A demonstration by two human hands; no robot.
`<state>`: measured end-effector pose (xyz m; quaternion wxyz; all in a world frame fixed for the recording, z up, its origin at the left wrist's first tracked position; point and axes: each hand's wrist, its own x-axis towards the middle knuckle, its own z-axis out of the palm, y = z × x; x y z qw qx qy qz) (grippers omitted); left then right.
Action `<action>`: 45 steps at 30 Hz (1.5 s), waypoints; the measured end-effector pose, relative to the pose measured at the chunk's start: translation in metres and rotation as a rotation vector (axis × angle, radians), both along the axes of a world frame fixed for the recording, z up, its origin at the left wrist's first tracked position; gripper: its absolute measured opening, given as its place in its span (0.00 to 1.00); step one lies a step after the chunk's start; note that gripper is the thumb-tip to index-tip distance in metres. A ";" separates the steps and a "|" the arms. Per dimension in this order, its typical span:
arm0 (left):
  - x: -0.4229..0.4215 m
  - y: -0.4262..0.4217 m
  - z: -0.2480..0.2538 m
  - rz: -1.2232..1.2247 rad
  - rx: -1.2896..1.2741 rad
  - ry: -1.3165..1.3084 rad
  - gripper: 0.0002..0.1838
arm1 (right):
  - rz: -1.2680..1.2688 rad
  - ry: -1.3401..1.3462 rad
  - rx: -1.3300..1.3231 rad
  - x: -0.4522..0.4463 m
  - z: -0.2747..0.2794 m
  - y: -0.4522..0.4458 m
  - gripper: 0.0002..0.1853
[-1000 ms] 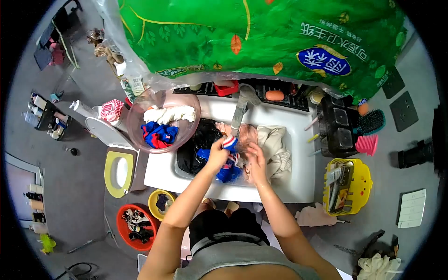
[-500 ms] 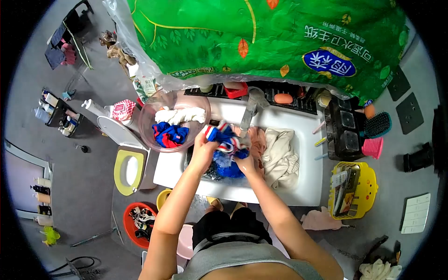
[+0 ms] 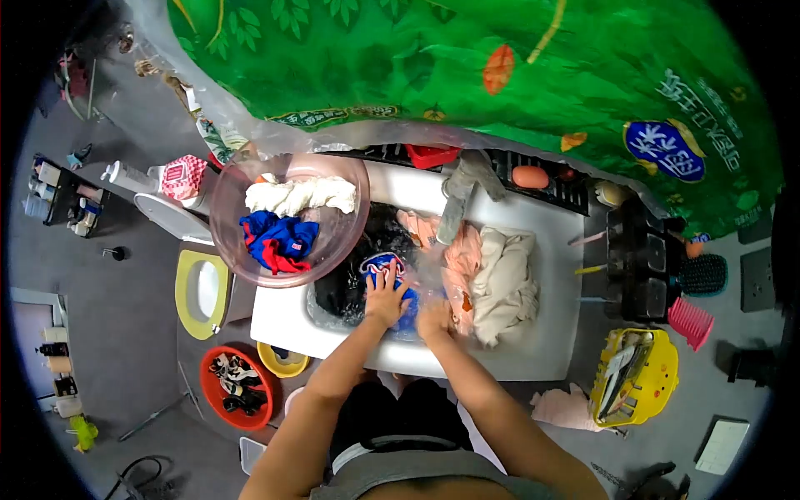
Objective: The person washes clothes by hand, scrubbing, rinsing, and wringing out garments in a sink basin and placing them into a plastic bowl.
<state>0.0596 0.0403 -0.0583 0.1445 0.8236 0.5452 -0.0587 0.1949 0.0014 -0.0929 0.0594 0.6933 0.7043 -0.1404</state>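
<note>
A blue garment (image 3: 408,310) with a red-and-white striped edge lies in the water of the white sink (image 3: 554,325). My left hand (image 3: 385,298) presses flat on it with fingers spread. Close beside, my right hand (image 3: 434,318) is closed at the garment's right side, its fingertips partly hidden by splashing water. The grey faucet (image 3: 457,204) runs just above. Dark fabric (image 3: 342,287) sits in the water at the sink's left. To the right of my hands are a peach garment (image 3: 463,271) and a cream knitted garment (image 3: 504,287).
A clear pink basin (image 3: 219,237) on the sink's left holds a white cloth and a blue-red garment. A large green tissue pack (image 3: 400,67) overhangs the back. Left are a toilet (image 3: 187,292) and red bucket (image 3: 271,392); right, a yellow basket (image 3: 662,379) and black organizer (image 3: 625,258).
Both hands have lowered the blue striped garment from above the sink into the water. My left hand has let go its grip and spread out over it. The view has shifted slightly.
</note>
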 end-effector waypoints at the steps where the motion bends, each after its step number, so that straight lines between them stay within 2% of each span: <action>1: 0.003 0.003 -0.009 0.000 -0.037 0.054 0.28 | -0.045 0.020 -0.114 -0.005 0.017 0.012 0.15; 2: 0.006 0.006 -0.023 -0.002 -0.070 0.107 0.26 | -0.092 0.040 -0.224 -0.010 0.024 0.023 0.14; 3: 0.011 0.008 -0.065 0.036 -0.014 0.094 0.25 | -0.100 -0.063 -0.179 -0.012 0.001 0.019 0.14; 4: 0.011 0.010 -0.068 0.054 0.085 0.049 0.23 | -0.040 -0.078 -0.105 -0.013 -0.001 0.020 0.14; 6: 0.017 0.044 -0.091 0.009 -0.292 -0.178 0.24 | 0.088 -0.114 0.051 -0.011 0.000 0.025 0.14; 7: 0.018 0.048 -0.113 -0.003 -0.253 -0.300 0.23 | 0.065 -0.100 -0.120 -0.010 0.012 0.033 0.20; 8: 0.018 0.048 -0.137 -0.014 -0.216 -0.421 0.23 | 0.113 -0.037 -0.065 -0.005 0.022 0.031 0.22; 10: 0.019 0.040 -0.118 -0.056 -0.239 -0.438 0.22 | 0.212 0.095 0.034 0.015 0.037 0.019 0.26; 11: 0.018 0.044 -0.060 -0.087 -0.286 -0.333 0.22 | 0.299 0.086 0.091 0.025 0.037 0.012 0.29; 12: 0.015 0.048 -0.022 -0.115 -0.328 -0.224 0.21 | 0.311 0.051 0.118 0.032 0.030 0.008 0.29; 13: 0.011 0.032 -0.050 -0.020 -0.099 -0.431 0.18 | 0.321 0.021 0.145 0.036 0.012 0.006 0.29; 14: 0.008 0.020 -0.039 0.123 -0.143 -0.552 0.17 | 0.328 -0.006 0.169 0.037 -0.009 0.004 0.29; 15: 0.009 0.010 -0.016 0.267 -0.184 -0.673 0.17 | 0.091 0.018 -0.033 0.030 -0.030 0.013 0.24; 16: 0.011 0.001 -0.003 0.412 -0.218 -0.795 0.16 | 0.099 -0.045 -0.006 0.021 -0.017 0.021 0.23; 17: 0.013 -0.012 -0.009 0.488 -0.088 -0.871 0.14 | 0.106 -0.110 0.020 0.014 -0.003 0.025 0.22; 18: 0.014 -0.024 -0.008 0.686 -0.286 -1.055 0.14 | 0.112 -0.176 0.042 0.009 0.011 0.029 0.21; 19: 0.015 -0.034 -0.005 0.882 -0.491 -1.236 0.15 | 0.081 -0.132 -0.063 0.006 0.019 0.041 0.22; 20: 0.016 -0.040 -0.003 1.073 -0.703 -1.412 0.17 | 0.139 -0.138 0.013 0.008 0.029 0.044 0.23; 21: 0.013 -0.045 0.019 1.224 -1.019 -1.485 0.25 | 0.196 -0.146 0.089 0.006 0.061 0.043 0.23; 22: 0.015 -0.048 0.022 1.274 -1.303 -1.469 0.37 | 0.254 -0.156 0.165 0.007 0.083 0.040 0.24; 24: 0.026 -0.050 0.041 1.153 -1.554 -1.680 0.46 | 0.254 -0.015 0.221 0.009 0.101 0.029 0.23; 26: 0.040 -0.043 0.051 1.196 -1.649 -1.978 0.46 | 0.232 0.083 0.241 0.005 0.126 0.018 0.22; 27: 0.046 -0.038 0.048 1.259 -1.601 -2.112 0.43 | 0.248 0.144 0.327 0.005 0.136 0.009 0.20; 28: 0.050 -0.034 0.038 1.102 -1.524 -2.330 0.37 | 0.294 0.258 0.460 0.009 0.137 0.002 0.18; 30: 0.058 -0.025 0.024 0.977 -1.467 -2.442 0.34 | 0.200 0.542 0.557 0.019 0.138 -0.010 0.16; 32: 0.059 -0.026 0.039 0.901 -1.438 -2.503 0.34 | -0.265 1.064 0.194 0.037 0.104 -0.019 0.14; 33: 0.062 -0.024 0.033 0.955 -1.404 -2.467 0.36 | -0.384 1.343 0.143 0.037 0.107 -0.023 0.13; 34: 0.062 -0.026 0.047 0.946 -1.382 -2.480 0.31 | -0.517 1.378 -0.075 0.041 0.130 -0.026 0.16; 36: 0.072 -0.020 0.027 0.979 -1.378 -2.539 0.25 | -0.903 1.824 -0.282 0.036 0.129 -0.030 0.16; 39: 0.066 -0.029 0.086 1.063 -1.317 -2.509 0.18 | -0.951 2.651 -0.729 0.034 0.116 -0.039 0.16; 42: 0.061 -0.013 0.065 0.931 -1.437 -2.371 0.16 | -1.045 2.371 -0.914 0.038 0.120 -0.030 0.10; 43: 0.059 -0.011 0.067 0.981 -1.369 -2.297 0.13 | -1.188 2.043 -0.698 0.039 0.126 -0.026 0.11; 44: 0.063 -0.008 0.070 1.124 -1.194 -2.267 0.11 | -1.096 1.899 -0.680 0.048 0.124 -0.022 0.13; 45: 0.064 -0.005 0.066 1.146 -1.114 -2.190 0.11 | -0.873 1.510 -0.419 0.050 0.129 -0.016 0.13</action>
